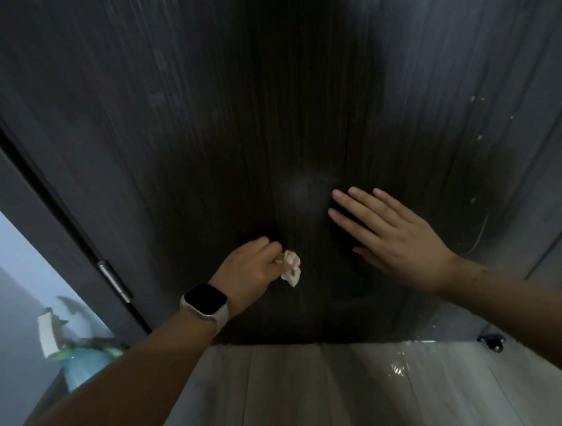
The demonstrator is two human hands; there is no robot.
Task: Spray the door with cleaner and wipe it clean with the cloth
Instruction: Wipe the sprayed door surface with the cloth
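A dark wood-grain door point(268, 100) fills most of the view. My left hand point(248, 272), with a smartwatch on its wrist, grips a small crumpled white cloth point(291, 267) low on the door. Right of it, my right hand point(393, 237) lies flat against the door with its fingers straight and spread. A hazy patch shows on the door just above my right fingertips. Small pale droplets dot the door's right side point(479, 138). No spray bottle is in view.
A metal hinge point(114, 281) sits on the door's left edge beside the dark frame. A teal container point(83, 363) with white bits stands at the lower left. The pale plank floor point(313, 391) has a wet glint. A black door stop point(493, 340) is at the lower right.
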